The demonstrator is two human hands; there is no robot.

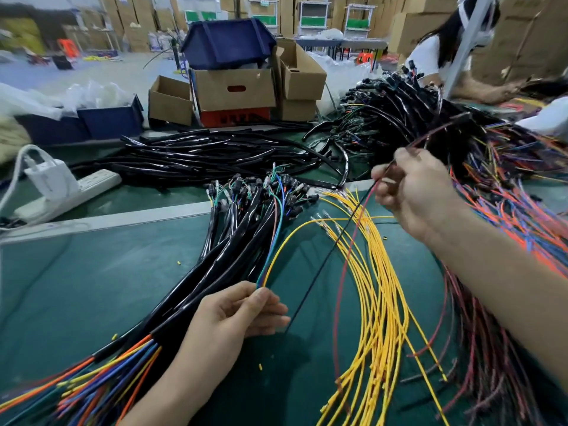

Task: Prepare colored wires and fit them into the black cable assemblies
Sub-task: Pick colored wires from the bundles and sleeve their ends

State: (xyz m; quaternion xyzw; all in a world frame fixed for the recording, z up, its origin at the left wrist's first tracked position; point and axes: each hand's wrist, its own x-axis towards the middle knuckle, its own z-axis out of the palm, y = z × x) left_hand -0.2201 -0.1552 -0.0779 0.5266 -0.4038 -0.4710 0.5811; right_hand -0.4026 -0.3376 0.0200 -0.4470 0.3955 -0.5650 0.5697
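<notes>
Left hand [242, 312] low centre, above green table [92, 272]: thumb and fingertips pinched on ends of thin yellow, green and blue wires [264, 273], remaining fingers loosely extended.
Right hand [412, 192] raised at right: fingers curled round thin red wire [338, 293] and thin black wire [329, 256], both trailing down toward left hand.
Bundle of black sheathed cable assemblies [233, 241] flat on table, left of hands.
Loose fan of yellow wires [381, 287] on table between hands.

The left hand [236, 315] and right hand [421, 195] are bare, with both forearms uncovered.
</notes>
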